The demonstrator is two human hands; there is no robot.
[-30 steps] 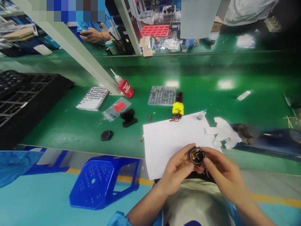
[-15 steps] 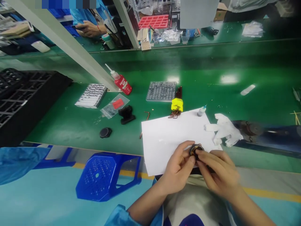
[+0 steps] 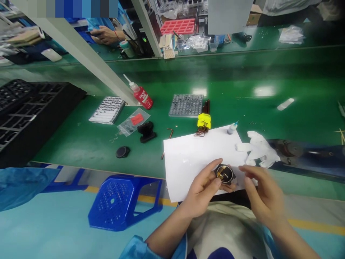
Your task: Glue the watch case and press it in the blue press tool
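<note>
black disc [image 3: 225, 173], left hand [image 3: 202, 193] gripping its rim

Bright light, apparently from overhead, leaves the white sheet [image 3: 194, 151] pale and throws two patches of glare on the glossy green tabletop [image 3: 145, 162] beyond it. Far to the sheet's right, the upper corner sinks into darkness; far beyond its left, coarse pixel blocks [image 3: 81, 9] mask a strip and the clutter [image 3: 23, 36] looks stretched and smeared. The right hand [image 3: 264, 194], at the sheet's near right, is slightly soft.
</note>
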